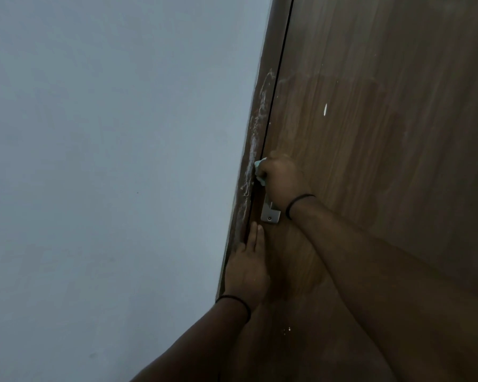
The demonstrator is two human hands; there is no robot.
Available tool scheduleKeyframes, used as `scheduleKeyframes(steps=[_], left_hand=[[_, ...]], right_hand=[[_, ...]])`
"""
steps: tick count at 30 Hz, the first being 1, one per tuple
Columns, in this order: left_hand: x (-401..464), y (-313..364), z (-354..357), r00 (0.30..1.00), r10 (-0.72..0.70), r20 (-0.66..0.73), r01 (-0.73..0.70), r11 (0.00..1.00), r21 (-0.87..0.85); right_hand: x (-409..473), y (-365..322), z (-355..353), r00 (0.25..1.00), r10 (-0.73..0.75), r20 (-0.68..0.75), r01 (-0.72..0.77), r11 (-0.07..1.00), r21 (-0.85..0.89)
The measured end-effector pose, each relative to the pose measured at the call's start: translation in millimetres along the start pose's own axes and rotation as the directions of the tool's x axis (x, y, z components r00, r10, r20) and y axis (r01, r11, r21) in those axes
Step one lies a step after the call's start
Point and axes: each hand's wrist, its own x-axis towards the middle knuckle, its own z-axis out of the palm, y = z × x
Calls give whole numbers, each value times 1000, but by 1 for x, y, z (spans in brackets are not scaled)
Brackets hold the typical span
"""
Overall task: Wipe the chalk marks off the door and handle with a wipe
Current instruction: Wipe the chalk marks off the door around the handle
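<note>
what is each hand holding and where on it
The right hand grips a bunched pale green wipe, only its edge showing. The left hand holds nothing, flat on the door.

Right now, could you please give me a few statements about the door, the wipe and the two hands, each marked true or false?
1. The right hand grips a pale green wipe at the door's edge, above the handle plate. True.
2. The left hand holds a second wipe. False: it lies flat on the door with straight fingers, holding nothing.
3. White chalk marks show along the door frame above the wipe. True.
4. The wall left of the door is bright red. False: it is plain pale grey-blue.
5. Both wrists carry a thin dark band. True.
</note>
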Motion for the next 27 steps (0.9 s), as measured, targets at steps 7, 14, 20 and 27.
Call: scheduleKeyframes(steps=[7, 14, 20, 27], left_hand=[[-11, -4, -13, 999, 27, 25, -25, 998, -61], [-10, 6, -33, 981, 46, -187, -71, 989, -130], [-25, 3, -42, 968, -36, -247, -18, 977, -212], [-73, -27, 19, 981, -166, 102, 181, 969, -170]], right_hand=[[-26, 13, -3, 983, 115, -146, -87, 979, 184], [-55, -1, -5, 997, 51, -55, -32, 954, 299], [-84, -11, -19, 987, 115, -111, -79, 954, 289], [-139, -39, 41, 993, 80, 86, -108, 912, 395]])
